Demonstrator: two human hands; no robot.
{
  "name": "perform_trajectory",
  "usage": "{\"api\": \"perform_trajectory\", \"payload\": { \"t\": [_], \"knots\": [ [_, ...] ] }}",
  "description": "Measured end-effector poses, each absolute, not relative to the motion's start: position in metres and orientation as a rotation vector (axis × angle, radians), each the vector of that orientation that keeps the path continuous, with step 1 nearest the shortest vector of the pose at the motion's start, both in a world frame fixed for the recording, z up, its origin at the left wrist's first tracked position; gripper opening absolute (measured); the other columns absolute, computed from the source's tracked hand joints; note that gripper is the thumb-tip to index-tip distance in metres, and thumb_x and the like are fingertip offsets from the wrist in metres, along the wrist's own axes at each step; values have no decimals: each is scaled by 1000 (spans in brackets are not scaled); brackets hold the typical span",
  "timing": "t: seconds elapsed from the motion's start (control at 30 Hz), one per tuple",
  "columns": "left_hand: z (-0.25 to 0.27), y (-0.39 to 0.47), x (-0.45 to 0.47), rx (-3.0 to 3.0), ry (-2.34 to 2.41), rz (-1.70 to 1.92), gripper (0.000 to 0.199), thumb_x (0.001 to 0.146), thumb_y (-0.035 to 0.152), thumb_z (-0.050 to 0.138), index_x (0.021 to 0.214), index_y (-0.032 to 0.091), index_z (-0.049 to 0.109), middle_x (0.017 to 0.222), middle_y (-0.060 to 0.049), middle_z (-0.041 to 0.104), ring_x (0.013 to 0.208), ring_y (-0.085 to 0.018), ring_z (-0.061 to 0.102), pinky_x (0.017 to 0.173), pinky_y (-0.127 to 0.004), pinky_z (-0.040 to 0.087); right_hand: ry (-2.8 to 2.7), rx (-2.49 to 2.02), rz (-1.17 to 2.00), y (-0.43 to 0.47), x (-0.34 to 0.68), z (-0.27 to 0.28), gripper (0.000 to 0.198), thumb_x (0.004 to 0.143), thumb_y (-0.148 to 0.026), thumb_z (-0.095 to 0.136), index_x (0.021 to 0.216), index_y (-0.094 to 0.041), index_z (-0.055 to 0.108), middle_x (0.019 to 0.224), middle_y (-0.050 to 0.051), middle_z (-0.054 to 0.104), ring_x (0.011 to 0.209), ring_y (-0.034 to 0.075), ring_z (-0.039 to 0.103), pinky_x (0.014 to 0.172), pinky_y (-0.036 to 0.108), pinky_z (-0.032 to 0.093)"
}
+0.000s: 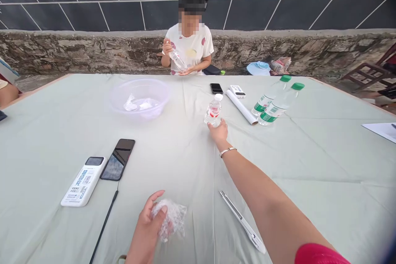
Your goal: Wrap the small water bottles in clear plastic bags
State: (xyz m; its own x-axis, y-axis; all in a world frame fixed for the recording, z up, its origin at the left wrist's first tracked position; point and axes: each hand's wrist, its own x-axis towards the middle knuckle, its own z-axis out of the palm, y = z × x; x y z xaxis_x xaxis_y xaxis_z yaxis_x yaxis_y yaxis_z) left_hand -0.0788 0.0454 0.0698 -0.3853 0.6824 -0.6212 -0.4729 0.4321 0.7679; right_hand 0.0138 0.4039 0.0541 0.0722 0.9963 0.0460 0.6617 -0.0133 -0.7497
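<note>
At the bottom centre of the frame we are gripping a crumpled clear plastic wrap [171,218] in our left hand [147,231], fingers curled around it, thumb raised, the wad resting on the tablecloth [309,152]. Left of that, lower left of the frame, a white power bank [83,181] and a black phone [118,159] are lying side by side, with a cable [103,227] trailing toward the bottom edge. Upper left of centre, a clear plastic bowl [140,98] is sitting with bits of wrap inside.

Moving right: our right arm is stretching out across the middle of the frame, and our right hand [219,132] is touching the base of a small water bottle [213,110], which is standing upright with its white cap up, just beyond the fingertips. We cannot tell whether the fingers are closing around it or just resting against it. The right hand is clearly the nearer one; the left is well apart from it.

Lower right of centre, a box cutter [243,222] is lying diagonally beside the forearm. Further right, a paper roll [241,108] and two green-capped bottles [276,101] are lying on their sides.

A person [189,45] across the table is handling another bottle.
</note>
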Motion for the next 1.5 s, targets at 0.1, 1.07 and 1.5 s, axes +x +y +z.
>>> {"api": "perform_trajectory", "payload": {
  "t": [0.1,1.07,1.5],
  "knots": [
    [72,54,-80,167,1358,1211,38,69,51,67,100,30,63,74,-2,56,59,-17,54,52,-29,42,-1751,-1588,796,341,28,54,52,77,-25,55,126,-12,43,123,16,51,89,18,59,90,37,43],
    [203,239,-267,72,1276,1817,57,85,45,48,132,19,29,122,-21,46,95,-26,63,67,-38,55,-2207,-901,997,120,71,15,28,80,-6,36,93,-24,53,89,3,62,71,18,61,65,32,51],
    [-57,7,12,1856,1819,1008,38,71,40,51,47,22,26,37,-6,45,33,-18,42,39,-31,12,-2255,-909,1013,120,69,11,28,73,-1,40,81,-20,59,81,2,61,76,15,57,70,27,44]
  ]
}}
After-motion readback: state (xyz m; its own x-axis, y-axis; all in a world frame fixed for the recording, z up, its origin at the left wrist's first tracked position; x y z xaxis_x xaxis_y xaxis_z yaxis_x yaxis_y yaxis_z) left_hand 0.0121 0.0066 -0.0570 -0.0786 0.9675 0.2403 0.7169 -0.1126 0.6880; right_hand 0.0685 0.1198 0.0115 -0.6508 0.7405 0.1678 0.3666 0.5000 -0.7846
